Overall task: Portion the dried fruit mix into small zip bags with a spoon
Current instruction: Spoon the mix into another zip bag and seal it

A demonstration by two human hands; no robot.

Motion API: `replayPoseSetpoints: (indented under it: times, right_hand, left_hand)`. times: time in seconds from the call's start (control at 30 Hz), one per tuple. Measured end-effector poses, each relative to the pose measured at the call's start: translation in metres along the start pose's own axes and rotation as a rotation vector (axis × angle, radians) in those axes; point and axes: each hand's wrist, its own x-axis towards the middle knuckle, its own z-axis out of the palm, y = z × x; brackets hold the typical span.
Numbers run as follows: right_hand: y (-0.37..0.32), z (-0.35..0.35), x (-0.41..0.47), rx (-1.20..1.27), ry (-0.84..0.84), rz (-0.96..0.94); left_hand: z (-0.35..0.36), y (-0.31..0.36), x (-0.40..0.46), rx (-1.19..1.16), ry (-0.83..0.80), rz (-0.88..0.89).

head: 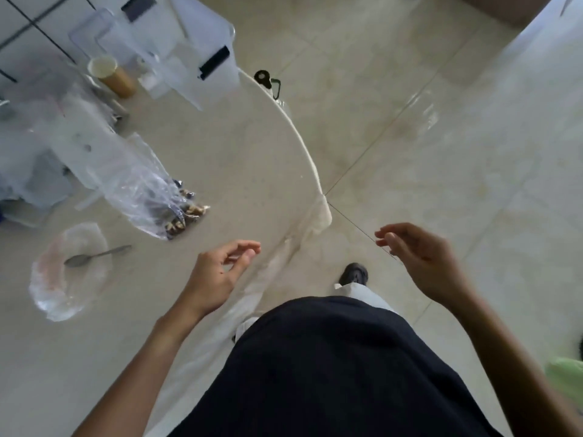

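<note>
At upper left of the frame, clear tubs (176,33) and a tan cup (112,75) crowd the table (220,159). Left of centre lies the fruit bag (151,190), mix bunched at its lower end. Below it, at left, the spoon (94,256) rests on a clear dish (69,272). Both hands hang loosely curled, holding nothing: left hand (217,275) over the table edge, right hand (419,257) over the floor (441,137).
</note>
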Motion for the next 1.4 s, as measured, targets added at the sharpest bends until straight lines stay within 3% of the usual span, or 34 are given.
replayPoseSetpoints:
  times: [0.27,0.6,0.8,1.0,1.2,1.4]
  right_hand:
    - [0.009,-0.148,0.097,-0.098,-0.051,-0.054]
    - [0.010,-0.181,0.238,-0.132,-0.197,-0.094]
    - [-0.038,-0.164,0.364,-0.204,-0.302,-0.087]
    - [-0.104,-0.140,0.480,-0.268,-0.459,-0.211]
    - [-0.166,-0.068,0.576,-0.306,-0.760,-0.342]
    - [-0.236,0.058,0.646,-0.450,-1.125,-0.502]
  left_hand:
    - [0.079,0.093,0.079,-0.129,0.097,-0.050]
    - [0.110,0.108,0.171,-0.210,0.232,-0.150]
    - [0.091,0.103,0.252,-0.279,0.359,-0.225]
    - [0.049,0.109,0.303,-0.229,0.386,-0.262]
    - [0.035,0.110,0.303,-0.332,0.738,-0.373]
    - [0.060,0.132,0.306,-0.378,1.069,-0.659]
